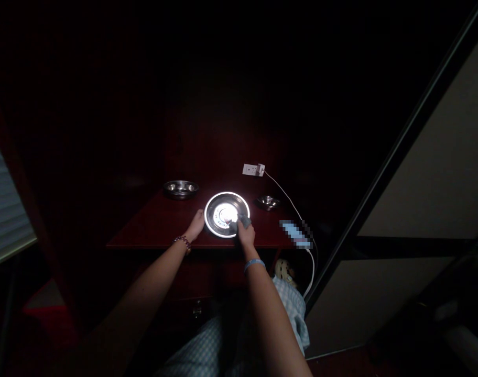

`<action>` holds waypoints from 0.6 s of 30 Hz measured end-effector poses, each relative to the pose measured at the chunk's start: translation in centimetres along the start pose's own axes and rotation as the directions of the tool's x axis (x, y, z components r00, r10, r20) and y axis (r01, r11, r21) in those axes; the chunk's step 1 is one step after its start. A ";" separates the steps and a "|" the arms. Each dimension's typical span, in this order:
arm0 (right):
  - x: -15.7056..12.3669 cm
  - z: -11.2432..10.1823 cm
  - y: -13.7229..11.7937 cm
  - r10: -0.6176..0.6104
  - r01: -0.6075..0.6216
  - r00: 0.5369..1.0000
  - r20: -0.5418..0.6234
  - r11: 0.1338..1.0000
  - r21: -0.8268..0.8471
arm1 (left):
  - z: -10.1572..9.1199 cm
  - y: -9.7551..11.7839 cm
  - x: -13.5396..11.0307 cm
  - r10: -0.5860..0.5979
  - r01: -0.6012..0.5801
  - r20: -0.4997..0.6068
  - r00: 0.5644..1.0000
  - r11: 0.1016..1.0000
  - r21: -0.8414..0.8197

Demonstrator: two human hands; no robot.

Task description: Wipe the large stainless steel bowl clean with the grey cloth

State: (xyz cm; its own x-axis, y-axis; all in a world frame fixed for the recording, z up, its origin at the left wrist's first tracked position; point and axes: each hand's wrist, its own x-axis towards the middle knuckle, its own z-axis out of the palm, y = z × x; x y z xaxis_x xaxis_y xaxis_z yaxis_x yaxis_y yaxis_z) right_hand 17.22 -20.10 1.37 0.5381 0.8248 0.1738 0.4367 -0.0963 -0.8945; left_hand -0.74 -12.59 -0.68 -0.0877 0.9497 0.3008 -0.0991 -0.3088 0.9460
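A round, shiny metal plate [213, 215] is tilted up toward me over the dark red desktop, with a bright glare in its middle. My left hand [197, 224] grips its left rim; the fingers behind the rim are hidden. In my right hand [246, 235] is a dark grey cloth [244, 220], bunched up and pressed against the lower right of the plate's inner face. Behind and to the left stands a metal bowl [181, 189]. A smaller metal bowl [268, 203] sits to the right of the plate.
The dark red desk [144, 230] backs onto a wall with a white socket [250, 169]. From its plug a white cable [286, 195] runs down past a pixelated blue object [296, 234] at the right edge. A pale sliding panel [427, 178] stands right.
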 end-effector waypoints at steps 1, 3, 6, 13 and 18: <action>0.0 0.0 0.0 -0.003 0.003 1.000 0.001 1.000 -0.001 | 0.0 0.1 -0.1 0.014 -0.014 0.023 1.000 1.000 -0.006; 0.0 0.0 0.0 -0.005 0.005 1.000 0.004 1.000 -0.010 | 0.0 0.3 -0.2 0.036 -0.035 0.057 0.998 0.999 -0.018; 0.0 0.0 0.0 -0.005 0.004 1.000 -0.002 1.000 -0.027 | 0.0 0.5 -0.3 0.014 -0.014 0.031 0.999 1.000 -0.002; 0.1 0.1 0.1 0.009 -0.009 1.000 -0.006 1.000 -0.023 | 0.0 0.2 -0.1 -0.034 0.034 -0.026 0.999 0.999 -0.005; 0.1 0.1 0.2 -0.002 0.002 1.000 -0.004 0.999 -0.039 | -0.1 0.1 0.0 -0.036 0.036 0.004 0.999 0.999 -0.002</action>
State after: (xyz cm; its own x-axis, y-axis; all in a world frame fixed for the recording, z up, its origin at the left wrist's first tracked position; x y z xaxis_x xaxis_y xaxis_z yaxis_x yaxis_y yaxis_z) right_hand 17.31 -19.98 1.18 0.5402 0.8226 0.1777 0.4658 -0.1163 -0.8772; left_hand -0.81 -12.64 -0.63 -0.0797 0.9604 0.2668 -0.1039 -0.2742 0.9560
